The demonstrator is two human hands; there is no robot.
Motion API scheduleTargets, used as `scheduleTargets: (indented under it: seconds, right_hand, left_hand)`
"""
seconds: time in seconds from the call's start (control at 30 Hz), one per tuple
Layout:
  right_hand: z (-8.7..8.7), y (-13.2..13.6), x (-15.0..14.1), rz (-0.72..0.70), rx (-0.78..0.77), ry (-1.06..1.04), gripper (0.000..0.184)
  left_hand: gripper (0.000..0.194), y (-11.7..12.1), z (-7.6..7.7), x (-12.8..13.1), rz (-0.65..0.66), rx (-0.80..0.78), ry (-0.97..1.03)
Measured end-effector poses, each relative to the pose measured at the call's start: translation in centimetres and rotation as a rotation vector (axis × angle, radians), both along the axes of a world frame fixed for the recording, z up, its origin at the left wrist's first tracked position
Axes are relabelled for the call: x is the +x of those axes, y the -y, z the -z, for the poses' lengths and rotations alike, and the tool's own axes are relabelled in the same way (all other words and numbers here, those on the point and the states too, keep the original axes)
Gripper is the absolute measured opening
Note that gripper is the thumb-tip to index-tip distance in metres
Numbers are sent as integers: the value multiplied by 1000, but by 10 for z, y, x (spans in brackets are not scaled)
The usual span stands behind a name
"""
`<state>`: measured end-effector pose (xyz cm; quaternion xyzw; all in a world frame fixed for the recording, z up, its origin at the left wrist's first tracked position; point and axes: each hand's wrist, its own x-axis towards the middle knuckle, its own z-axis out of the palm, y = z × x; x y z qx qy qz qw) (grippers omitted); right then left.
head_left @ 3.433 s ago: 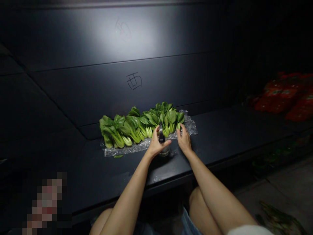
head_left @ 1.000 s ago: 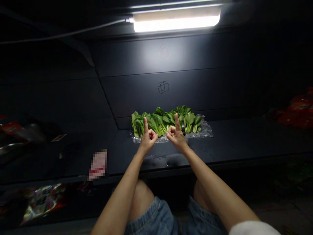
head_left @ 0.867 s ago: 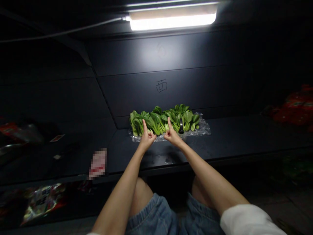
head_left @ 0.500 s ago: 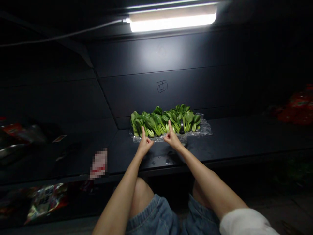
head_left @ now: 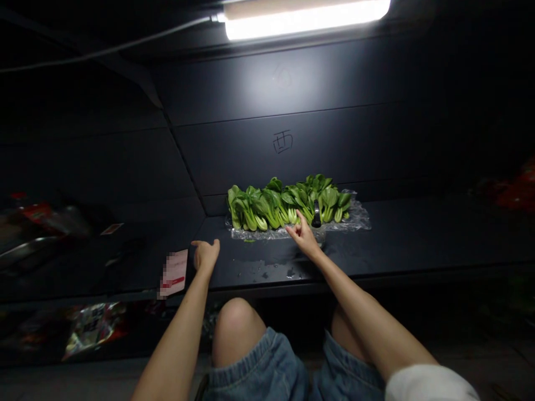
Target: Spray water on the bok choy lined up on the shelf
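My right hand [head_left: 304, 239] — open, empty, fingers reaching toward the stems — is the nearer to the row of bok choy [head_left: 288, 206], lying lengthwise left to right on bubble wrap [head_left: 355, 223] at frame centre, while my half-open left hand [head_left: 204, 256] sits well off to the lower left.

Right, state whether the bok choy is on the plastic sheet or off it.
On it: the bok choy lies in a row on the crinkled clear plastic, which shows beneath the stems and past the row's right end.

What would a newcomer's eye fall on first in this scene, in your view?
The bright strip light along the top stands out first. Below it, a row of green bok choy lies on clear bubble wrap on a dark counter, the right hand at its near edge; the left hand sits beside a pixelated card.
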<state>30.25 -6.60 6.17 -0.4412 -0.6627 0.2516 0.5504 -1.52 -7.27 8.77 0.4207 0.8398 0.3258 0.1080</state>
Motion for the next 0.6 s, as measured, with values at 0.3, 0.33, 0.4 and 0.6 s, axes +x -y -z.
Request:
scheduleTargets:
  seconds: [0.3,0.33,0.4,0.6]
  right_hand:
    - [1,0,-1,-14,-11,-8,78]
    - [0,1,-1,-16,-13,-12,78]
    - [0,1,-1,-20,-12,-23,77]
    - [-2,5,1,-31,-10,-41,74]
  left_hand:
    - [40,4,10,-35,9,-93,253]
    - [39,4,11,-34,12,-94,259]
    - [39,3,12,-34,20,-98,270]
    - [40,0,14,-38,61,-63,218]
